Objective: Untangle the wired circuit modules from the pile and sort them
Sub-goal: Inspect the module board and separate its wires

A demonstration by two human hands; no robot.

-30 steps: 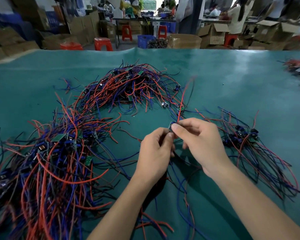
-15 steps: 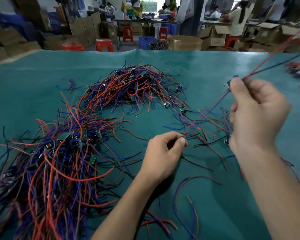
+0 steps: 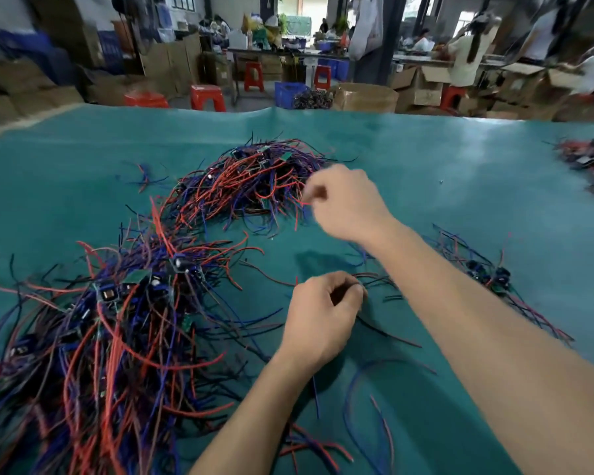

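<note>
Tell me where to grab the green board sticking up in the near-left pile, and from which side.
Probably pinch the green board by its long edges, coming from above. It lies tilted on top of the near pile, face exposed, with wires spreading out all around it, so a sideways approach would likely snag them. Lift straight up so its leads trail free.

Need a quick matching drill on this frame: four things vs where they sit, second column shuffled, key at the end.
Things:
1. left hand
2. right hand
3. sorted modules
4. big tangled pile

Places:
A. lower left of the green mat
B. right of the right forearm
C. centre of the mat, pinching dark wires
D. at the right edge of the far wire heap

Pairs: 1-C, 2-D, 3-B, 4-A
</note>
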